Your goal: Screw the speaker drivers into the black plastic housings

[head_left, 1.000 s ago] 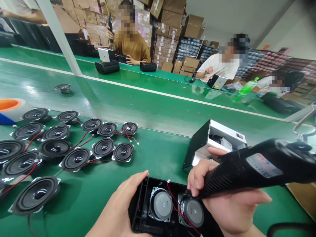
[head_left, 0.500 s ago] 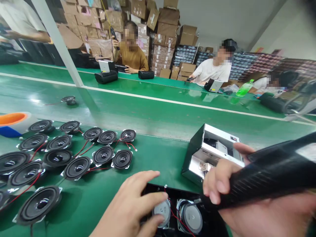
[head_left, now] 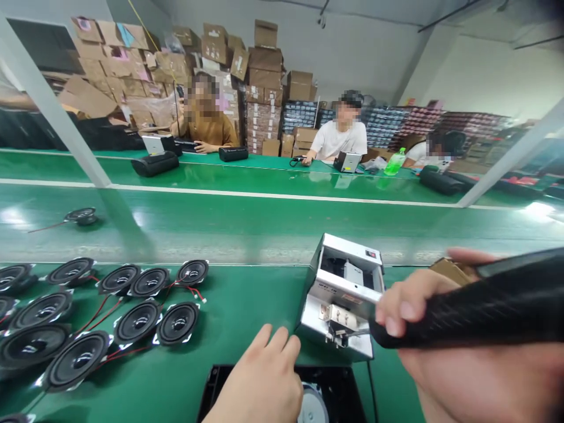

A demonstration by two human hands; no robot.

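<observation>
- Gripping a black electric screwdriver [head_left: 476, 299] in the right hand [head_left: 467, 376]: fingers closed round the barrel, nose just beside a silver sheet-metal unit [head_left: 341, 311] near the green desk's [head_left: 247, 299] front edge.
- Left hand [head_left: 259, 382] open, fingers slightly spread, holding nothing, just behind a black speaker housing [head_left: 339, 390]; contact unclear.
- Housing lies open side up at the front edge, probably for access to its round driver [head_left: 312, 406]; most of it is out of frame.
- Loose speakers [head_left: 136, 322] sit in rows at the desk's left, seemingly within left-hand reach, red-and-black leads [head_left: 127, 352] trailing.

Black speaker housing [head_left: 339, 389] cut off below
</observation>
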